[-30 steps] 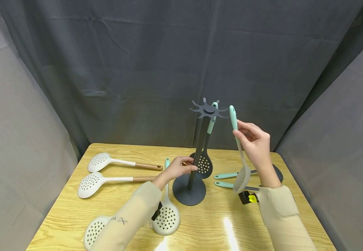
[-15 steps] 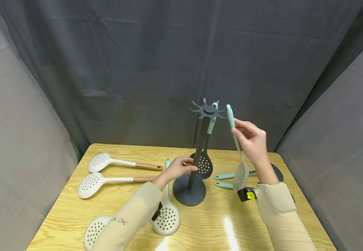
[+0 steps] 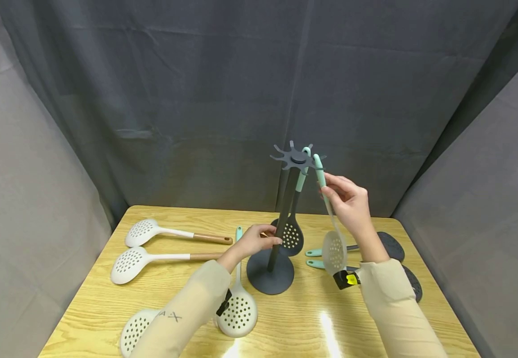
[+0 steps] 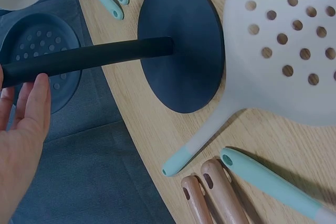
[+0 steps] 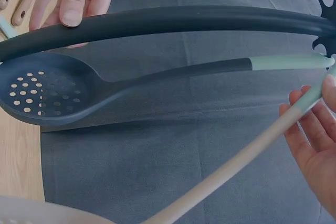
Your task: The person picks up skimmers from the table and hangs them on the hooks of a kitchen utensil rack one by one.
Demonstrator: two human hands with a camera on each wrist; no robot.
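Note:
My left hand (image 3: 255, 239) holds the dark pole (image 3: 281, 226) of an upright utensil stand, thumb and fingers around it above the round base (image 3: 270, 278). With thumb and fingers, my right hand (image 3: 348, 201) pinches the mint handle of a white slotted skimmer (image 3: 333, 251), its perforated head hanging down. The handle's top end is at the right side of the stand's hook ring (image 3: 298, 157); whether it sits on a hook, I cannot tell. A dark skimmer (image 5: 58, 90) with a mint handle hangs from the ring behind the pole.
Two white skimmers (image 3: 140, 231) with wooden handles lie at the left. A mint-handled white skimmer (image 3: 237, 312) lies before the stand, and another white skimmer (image 3: 134, 328) is partly under my left sleeve. Two dark skimmers (image 3: 390, 247) lie on the right.
My right hand has moved left with the white skimmer, bringing its handle end from beside the hook ring to the ring's right hooks. The left hand has stayed on the pole.

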